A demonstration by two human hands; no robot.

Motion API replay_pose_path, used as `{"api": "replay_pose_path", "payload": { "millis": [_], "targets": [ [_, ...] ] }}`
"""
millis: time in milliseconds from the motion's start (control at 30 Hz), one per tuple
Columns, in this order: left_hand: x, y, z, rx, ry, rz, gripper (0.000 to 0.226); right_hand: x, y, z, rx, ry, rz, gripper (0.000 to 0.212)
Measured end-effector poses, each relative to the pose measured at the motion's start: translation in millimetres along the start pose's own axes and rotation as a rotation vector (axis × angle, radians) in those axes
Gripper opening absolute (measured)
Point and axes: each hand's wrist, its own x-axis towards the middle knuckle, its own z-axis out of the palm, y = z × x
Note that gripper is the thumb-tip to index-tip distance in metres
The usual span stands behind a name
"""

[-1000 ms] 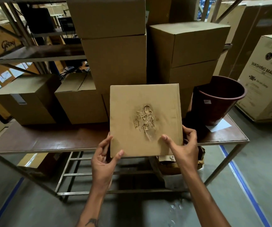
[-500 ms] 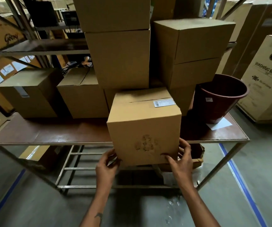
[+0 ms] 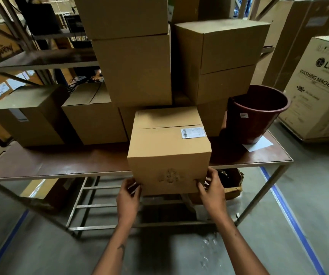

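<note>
Both hands, left hand (image 3: 128,197) and right hand (image 3: 212,190), around cardboard box (image 3: 169,151) bottom corners.

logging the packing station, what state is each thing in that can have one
cardboard box, flaps closed, upright, front face scuffed, held at its lower corners
left hand, grips the box's lower left corner
right hand, grips the box's lower right corner
maroon bucket, upright on the table, open-topped
</note>
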Motion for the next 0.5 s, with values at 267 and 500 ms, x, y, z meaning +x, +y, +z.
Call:
{"api": "replay_pose_path", "payload": {
  "millis": [267, 500],
  "targets": [
    [4, 9, -1, 0.037, -0.03, 0.02, 0.037, 8, -13, -6, -0.027, -0.04, 0.037, 0.061],
    [-3, 28, 10, 0.114, 0.066, 0.07, 0.07, 6, -8, -10, -0.002, -0.028, 0.002, 0.067]
  ]
}}
